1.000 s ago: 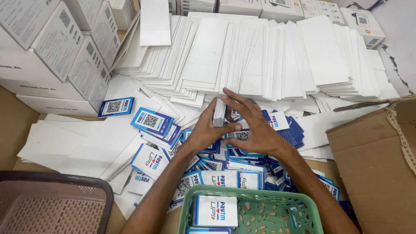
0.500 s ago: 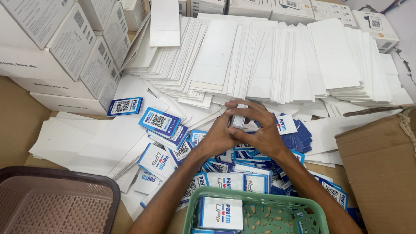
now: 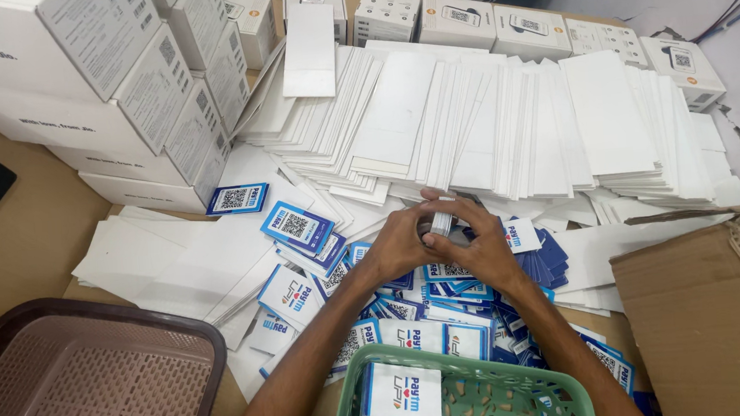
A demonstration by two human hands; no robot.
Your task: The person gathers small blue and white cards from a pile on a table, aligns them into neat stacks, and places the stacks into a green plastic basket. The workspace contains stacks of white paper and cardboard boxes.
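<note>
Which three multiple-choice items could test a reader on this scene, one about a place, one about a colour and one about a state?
1. Where does the green basket stand?
A. at the near edge, between the person's forearms
B. on top of the white boxes
C. inside the cardboard box

2. What colour is the large basket at the near left?
A. yellow
B. brown
C. white

3. How does the small stack of cards stand at this moment?
A. lying alone on the table
B. held between the left hand and the right hand
C. dropped in the green basket

Answers: 1 A, the forearms pass on both sides of it. 2 B, its rim and mesh are dark brown. 3 B, the fingers of both hands close around the stack above the blue and white cards.
</note>
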